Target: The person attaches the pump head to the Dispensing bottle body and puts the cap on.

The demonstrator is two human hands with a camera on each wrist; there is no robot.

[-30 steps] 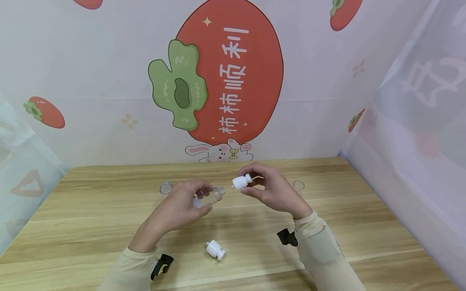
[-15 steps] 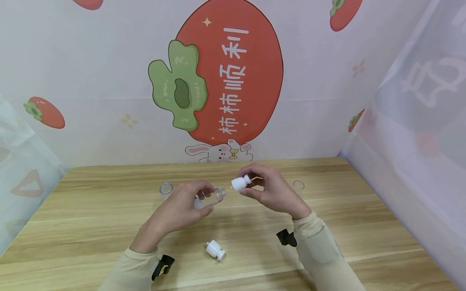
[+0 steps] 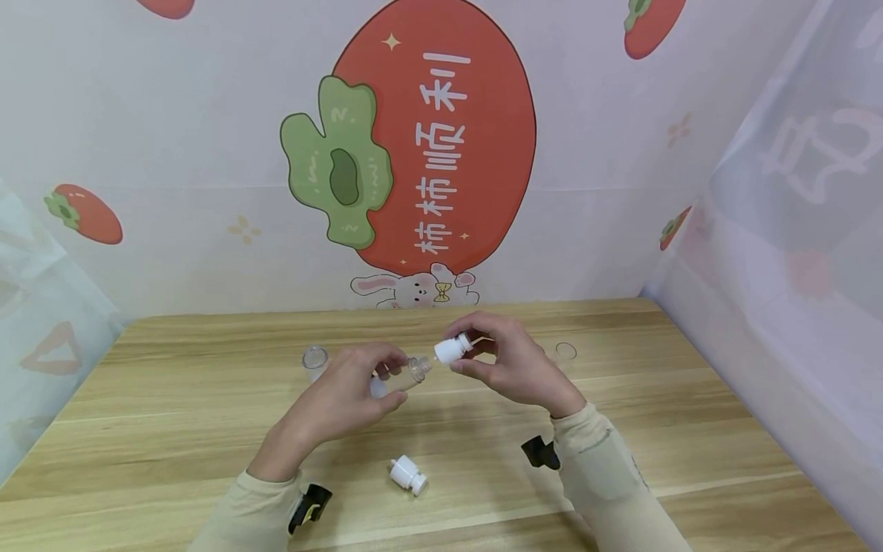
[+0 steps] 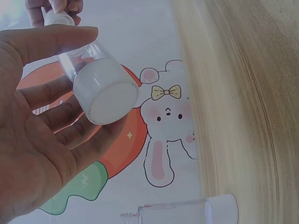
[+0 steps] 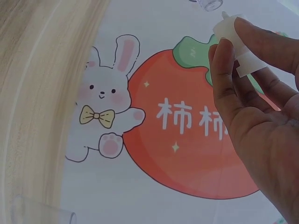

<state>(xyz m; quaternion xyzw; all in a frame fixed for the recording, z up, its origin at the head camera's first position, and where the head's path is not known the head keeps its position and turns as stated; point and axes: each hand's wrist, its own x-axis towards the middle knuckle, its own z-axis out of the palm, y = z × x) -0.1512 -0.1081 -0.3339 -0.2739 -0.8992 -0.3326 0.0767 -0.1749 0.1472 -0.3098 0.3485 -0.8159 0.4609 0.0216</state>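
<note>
- From my end, I see the left hand point(image 3: 348, 387) gripping a clear bottle point(image 4: 108, 88) between the thumb and the curled fingers.
- That bottle is off the table point(image 3: 172, 475), tilted, its white base toward my left wrist camera and its neck toward the other hand.
- The right hand point(image 3: 510, 366) pinches a white pump top point(image 3: 451, 350) between thumb and fingers, a thin spike sticking out.
- My right wrist view has the spike just beside the bottle's mouth, a small gap between them.
- A second white pump top point(image 3: 408, 474) lies on its side on the wood, nearer to me than both hands.
- Behind the left hand, I have another clear bottle point(image 3: 315, 357) standing upright.
- Past the right wrist sits a see-through cup-like thing point(image 3: 566, 350), its outline faint.
</note>
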